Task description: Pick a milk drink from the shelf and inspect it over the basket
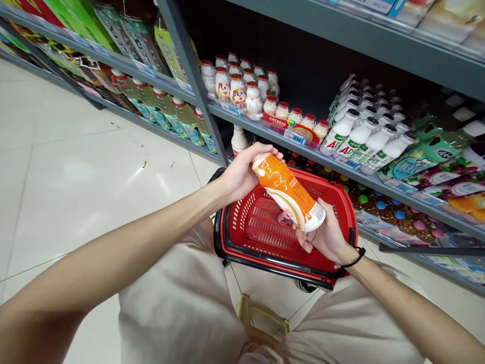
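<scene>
I hold an orange and white bottle [290, 194] lying tilted above a red shopping basket [343, 199]. My left hand [242, 174] is wrapped round the bottle's upper end. At its lower end my right hand [326, 237] cups it from below, fingers curled against the label. A black band circles my right wrist. The basket stands on the floor in front of my knees, and only a small pale object shows on its floor, under the bottle.
Grey store shelves [265, 134] run from upper left to right, stocked with small red-capped bottles [237, 88], white bottles [359, 134] and green-labelled bottles [166, 108]. Pale tiled floor [76, 167] spreads to the left. A yellow stool [261, 318] shows between my legs.
</scene>
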The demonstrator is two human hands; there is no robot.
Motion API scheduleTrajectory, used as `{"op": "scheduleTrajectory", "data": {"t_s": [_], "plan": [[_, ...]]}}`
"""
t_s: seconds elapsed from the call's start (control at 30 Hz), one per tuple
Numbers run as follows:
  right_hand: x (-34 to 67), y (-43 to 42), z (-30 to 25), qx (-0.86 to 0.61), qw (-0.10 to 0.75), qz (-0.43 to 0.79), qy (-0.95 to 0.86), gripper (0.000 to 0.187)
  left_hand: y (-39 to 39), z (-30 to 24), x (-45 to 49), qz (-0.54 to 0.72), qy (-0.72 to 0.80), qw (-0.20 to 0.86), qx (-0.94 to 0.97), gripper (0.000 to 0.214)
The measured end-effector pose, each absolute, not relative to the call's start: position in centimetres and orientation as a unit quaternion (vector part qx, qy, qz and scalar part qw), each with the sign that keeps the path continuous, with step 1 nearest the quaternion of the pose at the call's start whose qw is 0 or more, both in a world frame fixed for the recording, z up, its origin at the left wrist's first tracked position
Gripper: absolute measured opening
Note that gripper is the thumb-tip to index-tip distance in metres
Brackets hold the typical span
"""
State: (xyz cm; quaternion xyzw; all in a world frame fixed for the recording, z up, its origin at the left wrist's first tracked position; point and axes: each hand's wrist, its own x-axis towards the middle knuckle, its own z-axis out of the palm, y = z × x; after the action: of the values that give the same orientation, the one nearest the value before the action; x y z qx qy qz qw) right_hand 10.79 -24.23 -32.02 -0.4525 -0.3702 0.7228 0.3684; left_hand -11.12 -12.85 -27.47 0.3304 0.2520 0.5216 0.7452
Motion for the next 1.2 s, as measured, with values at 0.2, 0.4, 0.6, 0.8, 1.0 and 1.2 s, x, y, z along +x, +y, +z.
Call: {"op": "scheduleTrajectory", "data": {"t_s": [0.2, 0.4, 0.6, 0.8, 1.0, 1.2], "plan": [[11.0, -24.3, -31.9, -0.444, 0.337, 0.742, -0.372, 0.079, -12.9, -27.3, -11.0, 0.524, 0.257, 0.748, 0.317, 0.02], [10.7, -24.5, -31.8, -0.399, 0.349, 0.753, -0.39, 0.07, -12.6, -27.2, -11.1, 0.534, 0.259, 0.746, 0.302, 0.022], [10.6, -24.7, -31.8, -0.381, 0.421, 0.697, -0.437, 0.047, -12.3, -27.0, -11.4, 0.539, 0.257, 0.744, 0.301, 0.025], [10.6, -24.7, -31.8, -0.398, 0.475, 0.632, -0.465, 0.043, -12.1, -27.1, -11.7, 0.542, 0.255, 0.737, 0.313, 0.025], [10.8, -24.4, -32.6, -0.438, 0.528, 0.541, -0.486, 0.054, -12.0, -27.4, -11.9, 0.535, 0.274, 0.729, 0.326, 0.026], [10.8, -24.3, -33.4, -0.449, 0.572, 0.465, -0.505, 0.068, -12.3, -27.3, -11.6, 0.539, 0.268, 0.738, 0.304, 0.025]]}}
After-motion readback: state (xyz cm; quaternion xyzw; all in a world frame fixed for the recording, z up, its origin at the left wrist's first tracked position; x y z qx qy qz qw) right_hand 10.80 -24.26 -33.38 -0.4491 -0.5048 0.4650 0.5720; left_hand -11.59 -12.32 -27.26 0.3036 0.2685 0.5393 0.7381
